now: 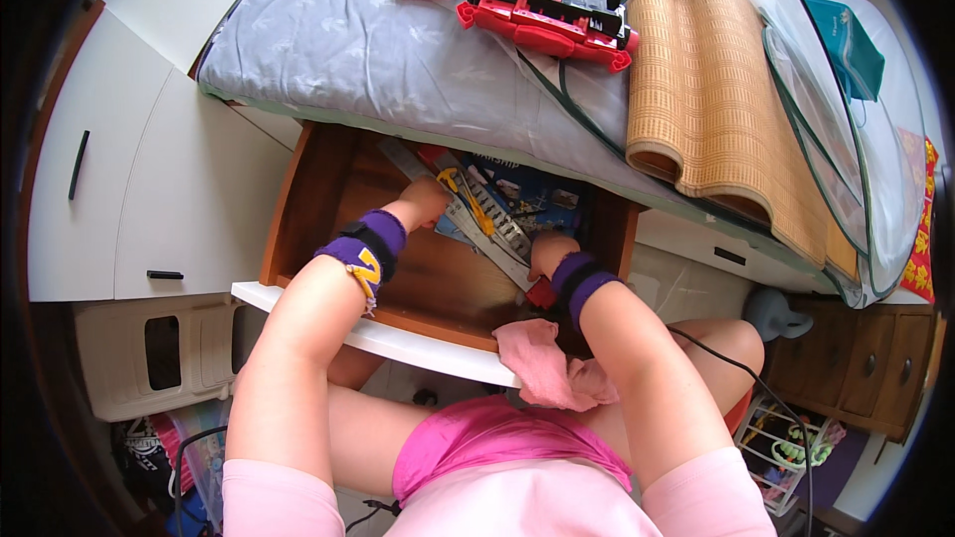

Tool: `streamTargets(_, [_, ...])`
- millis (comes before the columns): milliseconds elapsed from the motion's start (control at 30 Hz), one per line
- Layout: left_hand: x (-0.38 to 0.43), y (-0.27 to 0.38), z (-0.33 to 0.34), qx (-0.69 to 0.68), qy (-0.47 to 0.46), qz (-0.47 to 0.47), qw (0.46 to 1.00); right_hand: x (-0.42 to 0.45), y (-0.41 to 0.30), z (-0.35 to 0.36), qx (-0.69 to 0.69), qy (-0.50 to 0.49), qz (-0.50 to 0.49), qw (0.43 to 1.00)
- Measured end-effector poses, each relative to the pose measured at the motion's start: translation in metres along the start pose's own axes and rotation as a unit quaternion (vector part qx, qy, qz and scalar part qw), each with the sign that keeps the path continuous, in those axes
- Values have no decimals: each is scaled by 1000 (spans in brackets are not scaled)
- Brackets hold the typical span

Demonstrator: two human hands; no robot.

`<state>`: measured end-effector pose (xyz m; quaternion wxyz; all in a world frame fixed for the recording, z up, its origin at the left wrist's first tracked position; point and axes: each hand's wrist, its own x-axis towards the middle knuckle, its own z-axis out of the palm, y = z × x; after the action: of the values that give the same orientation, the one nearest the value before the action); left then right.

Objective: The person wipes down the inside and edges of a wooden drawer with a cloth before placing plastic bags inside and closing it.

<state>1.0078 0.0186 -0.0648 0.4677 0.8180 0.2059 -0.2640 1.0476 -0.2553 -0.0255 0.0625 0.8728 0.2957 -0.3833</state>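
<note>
An open wooden drawer (418, 268) with a white front lies before me under the bed. Inside, my left hand (424, 201) is at the upper part of a long grey toy piece (477, 230), fingers curled at its edge. My right hand (552, 253) grips near the lower end of the same piece, beside a red part (542, 294). A yellow plastic piece (477, 210) and a ridged grey strip (503, 220) lie along it. Beneath them is a dark blue printed sheet or box (563, 198) bearing writing and pictures; its edges are partly hidden.
A pink cloth (533, 358) hangs over the drawer's front edge. On the bed (336, 37) lie a red and black toy (552, 15) and a rolled bamboo mat (694, 89), beside mosquito netting. White cabinets (186, 179) stand at left. A black cable (746, 369) passes my right arm.
</note>
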Motion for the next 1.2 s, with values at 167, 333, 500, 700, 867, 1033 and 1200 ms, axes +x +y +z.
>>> streamTargets(167, [11,1,32,153,50,27,987,22,5,50,76,58,217,972])
streamTargets(333, [24,-40,50,216,66,84,971,28,-10,55,36,51,227,972])
streamTargets(500, [33,-46,58,137,82,42,986,42,-6,59,2,152,191,970])
streamTargets(700, [58,-83,63,89,130,25,987,68,14,54,15,260,154,953])
streamTargets(867, [62,-72,53,207,45,78,974,84,38,82,124,252,253,926])
streamTargets(1033, [54,-82,58,-164,106,-69,978,71,24,52,261,149,306,903])
streamTargets(1200, [39,-58,51,-337,71,-159,925,69,42,55,341,149,339,864])
